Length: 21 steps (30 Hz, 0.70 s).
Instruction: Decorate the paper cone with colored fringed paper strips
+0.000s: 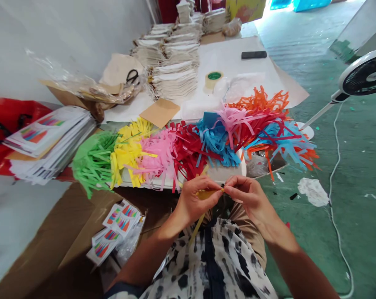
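room: a bare white wall (66, 37) runs down the left, and a green painted floor (362, 166) spreads to the right, with a thin white power cord (332, 182) curving across it below a white standing fan (367, 74).

tabletop: long white paper sheeting (238, 54) carries stacks of cream folded fabric (175, 79), a roll of beige tape with a green core (213, 79) and a flat black phone (254, 55).

things: a row of fringed tissue-paper bunches in green, yellow, pink, red, blue and orange (188, 151) lies just beyond the hands, over a white tray (225, 174).

left grip: clenched, thumb and fingers (203, 189) pinching a narrow yellow paper strip (208, 194).

right grip: thumb and forefinger (227, 189) pinched on the strip's far end, the two hands nearly touching.

position: the strip sits between both hands, above the person's lap.

long axis: it lies roughly level, pointing right; a thin yellow stick (198, 224) slants down-left beneath it, though whether they are joined is hidden by the left hand.

risk: a hard pull between the hands could tear the thin paper, and loosened fingertips could drop it into the lap.
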Tool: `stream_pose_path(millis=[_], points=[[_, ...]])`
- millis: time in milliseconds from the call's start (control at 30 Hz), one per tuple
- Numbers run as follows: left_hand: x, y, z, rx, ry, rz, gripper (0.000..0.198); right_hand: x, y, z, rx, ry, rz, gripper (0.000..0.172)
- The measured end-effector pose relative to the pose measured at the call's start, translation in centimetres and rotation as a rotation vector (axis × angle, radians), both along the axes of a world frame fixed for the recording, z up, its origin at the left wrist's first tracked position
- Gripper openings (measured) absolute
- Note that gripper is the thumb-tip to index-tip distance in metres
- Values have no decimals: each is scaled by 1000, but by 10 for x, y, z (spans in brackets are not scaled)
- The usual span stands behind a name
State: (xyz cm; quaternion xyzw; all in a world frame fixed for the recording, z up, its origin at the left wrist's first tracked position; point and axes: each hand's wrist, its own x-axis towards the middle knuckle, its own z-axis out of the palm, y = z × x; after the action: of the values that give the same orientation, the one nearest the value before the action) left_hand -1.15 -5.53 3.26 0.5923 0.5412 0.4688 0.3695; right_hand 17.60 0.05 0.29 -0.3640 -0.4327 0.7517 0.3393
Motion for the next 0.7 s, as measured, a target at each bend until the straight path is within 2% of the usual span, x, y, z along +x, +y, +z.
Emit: stream_pose_path(millis=[100, 200, 333, 433, 467, 533, 600, 667, 700], points=[[-5, -1, 0, -37, -1, 35, 9, 0, 1, 2, 2, -16, -75, 36], [-10, -2, 1, -116, -70, 64, 12, 0, 1, 6, 94, -15, -151, 30], [-10, -1, 0, -207, -192, 60, 20, -4, 2, 11, 236, -11, -64, 33], [-8, 1, -3, -199, -236, 38, 24, -9, 3, 13, 423, -123, -28, 19], [-9, 2, -5, -204, -244, 32, 25, -10, 5, 13, 454, -146, -29, 20], [-13, 4, -9, -219, -238, 35, 28, -11, 12, 15, 421, -140, -32, 23], [-22, 6, -12, -232, -171, 64, 29, -11, 27, 19, 319, -97, -75, 24], [-34, 9, -15, -187, -28, 105, 29, -11, 49, 26, 272, -53, -195, 25], [-41, 11, -16, -126, 73, 127, 27, -12, 63, 31, 300, -36, -293, 24]])
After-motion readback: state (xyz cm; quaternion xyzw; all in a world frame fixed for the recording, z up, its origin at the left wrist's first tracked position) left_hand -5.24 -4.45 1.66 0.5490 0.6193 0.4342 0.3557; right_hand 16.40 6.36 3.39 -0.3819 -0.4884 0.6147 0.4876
